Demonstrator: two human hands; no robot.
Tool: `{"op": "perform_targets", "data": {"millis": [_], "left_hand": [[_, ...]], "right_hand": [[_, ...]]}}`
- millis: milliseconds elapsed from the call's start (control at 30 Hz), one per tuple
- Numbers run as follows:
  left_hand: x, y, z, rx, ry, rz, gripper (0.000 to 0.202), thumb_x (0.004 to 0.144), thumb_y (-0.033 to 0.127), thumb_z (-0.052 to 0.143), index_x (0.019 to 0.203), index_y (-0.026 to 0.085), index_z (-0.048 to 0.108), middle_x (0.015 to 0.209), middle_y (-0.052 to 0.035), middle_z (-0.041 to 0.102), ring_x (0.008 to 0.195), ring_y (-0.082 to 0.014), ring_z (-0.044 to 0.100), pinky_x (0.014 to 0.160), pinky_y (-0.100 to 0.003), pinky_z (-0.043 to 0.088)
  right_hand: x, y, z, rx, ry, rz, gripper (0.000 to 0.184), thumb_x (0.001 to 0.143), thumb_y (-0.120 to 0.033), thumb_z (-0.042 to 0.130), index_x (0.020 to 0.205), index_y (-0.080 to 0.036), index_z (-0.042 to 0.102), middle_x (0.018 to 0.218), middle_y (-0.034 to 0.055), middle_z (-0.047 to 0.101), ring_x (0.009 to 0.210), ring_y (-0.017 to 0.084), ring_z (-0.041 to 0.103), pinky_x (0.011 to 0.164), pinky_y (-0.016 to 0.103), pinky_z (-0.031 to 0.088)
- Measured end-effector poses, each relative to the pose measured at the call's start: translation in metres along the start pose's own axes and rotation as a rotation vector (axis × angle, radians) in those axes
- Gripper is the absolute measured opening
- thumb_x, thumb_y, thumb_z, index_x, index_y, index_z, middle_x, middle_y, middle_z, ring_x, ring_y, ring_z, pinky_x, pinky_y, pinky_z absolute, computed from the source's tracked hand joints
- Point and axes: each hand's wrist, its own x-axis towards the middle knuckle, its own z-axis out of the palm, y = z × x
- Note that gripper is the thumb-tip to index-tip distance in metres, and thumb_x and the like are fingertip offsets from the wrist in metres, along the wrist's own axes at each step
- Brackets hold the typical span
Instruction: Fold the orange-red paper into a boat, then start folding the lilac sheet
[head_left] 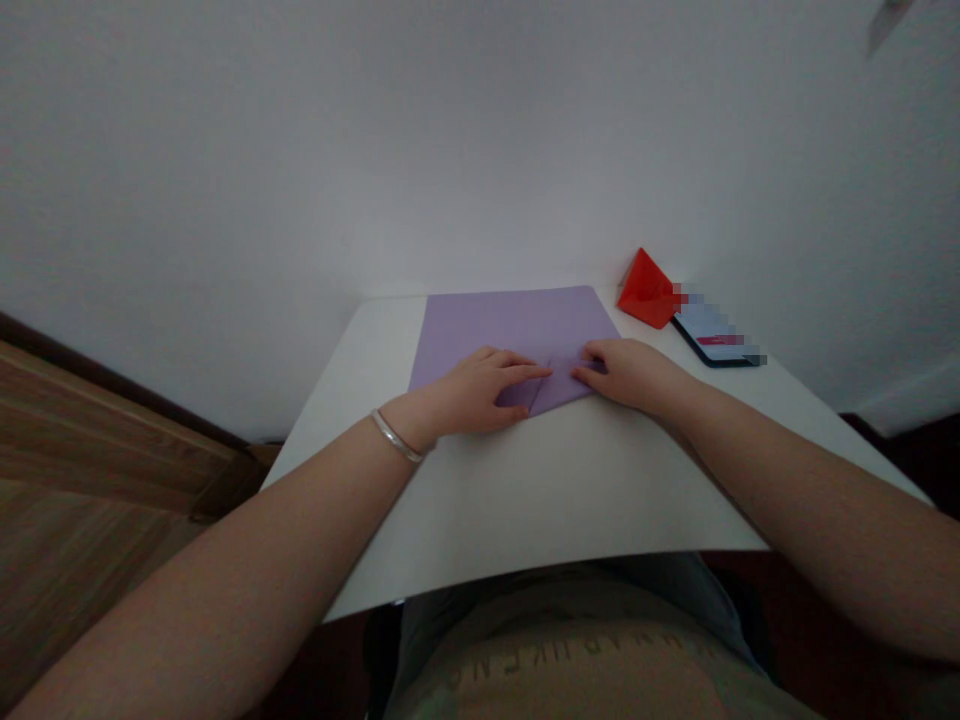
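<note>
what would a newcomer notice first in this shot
The red folded paper shape catches the eye first, at the far edge of the white table, beside a phone. At the center, the left hand, wearing a silver bangle, and the right hand rest on a folded lilac paper sheet.

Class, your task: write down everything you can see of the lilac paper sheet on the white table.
The lilac paper sheet is thin, matte and smooth-looking. It lies flat on the white tabletop, with its far edge straight and its near part folded, showing diagonal creases and overlapping flaps at the centre. The fingers of the left hand and right hand rest on the folded part from either side, nearly meeting at the central crease.
</note>
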Motion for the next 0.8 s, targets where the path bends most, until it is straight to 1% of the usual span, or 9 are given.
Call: {"op": "perform_targets", "data": {"millis": [133,367,467,533,633,800], "left_hand": [[0.0,0.003,-0.003,0.013,-0.029,-0.017,0.051,0.083,0.029,0.06,0.133,0.024,0.055,0.136,-0.0094,0.054,0.12,-0.0251,0.05,0.106,-0.041,0.036],[0.0,0.01,-0.007,0.046,-0.042,-0.045,0.05,0.083,0.025,0.057,0.133,0.023,0.055,0.134,-0.0088,0.054,0.12,-0.0237,0.048,0.107,-0.039,0.034],[0.0,0.012,-0.007,0.075,-0.008,-0.048,0.041,0.091,0.025,0.047,0.13,0.022,0.057,0.129,-0.0077,0.057,0.115,-0.0218,0.05,0.105,-0.038,0.035],[0.0,0.014,-0.006,0.098,0.033,-0.049,0.038,0.096,0.029,0.039,0.128,0.021,0.058,0.124,-0.0079,0.059,0.112,-0.0212,0.051,0.103,-0.038,0.036],[0.0,0.016,-0.005,0.141,0.066,-0.044,0.039,0.096,0.035,0.04,0.128,0.02,0.057,0.121,-0.0094,0.06,0.11,-0.0224,0.052,0.1,-0.038,0.038],[-0.001,0.016,-0.003,0.202,0.089,-0.033,0.041,0.096,0.035,0.041,0.131,0.02,0.055,0.12,-0.0102,0.06,0.108,-0.0233,0.052,0.097,-0.039,0.039]], "right_hand": [[0.001,-0.003,0.0,-0.031,-0.003,0.015,0.035,0.089,-0.043,0.045,0.097,-0.017,0.066,0.097,0.0126,0.072,0.083,0.025,0.063,0.063,0.031,0.037],[0.005,-0.008,0.0,-0.039,-0.014,0.074,0.037,0.088,-0.043,0.042,0.098,-0.017,0.068,0.097,0.0129,0.072,0.081,0.024,0.063,0.062,0.031,0.037],[0.006,-0.011,-0.003,-0.044,0.001,0.083,0.037,0.089,-0.042,0.041,0.094,-0.017,0.068,0.094,0.0126,0.072,0.079,0.024,0.064,0.06,0.031,0.036],[0.006,-0.013,-0.004,-0.045,0.006,0.078,0.037,0.089,-0.041,0.041,0.092,-0.017,0.068,0.092,0.0128,0.072,0.078,0.024,0.064,0.059,0.031,0.036],[0.006,-0.015,-0.007,-0.041,0.019,0.068,0.036,0.089,-0.04,0.041,0.09,-0.017,0.068,0.09,0.0129,0.072,0.076,0.023,0.064,0.058,0.031,0.035],[0.006,-0.016,-0.007,-0.037,0.035,0.073,0.034,0.088,-0.038,0.042,0.091,-0.017,0.068,0.09,0.0129,0.073,0.078,0.023,0.064,0.058,0.03,0.036]]}}
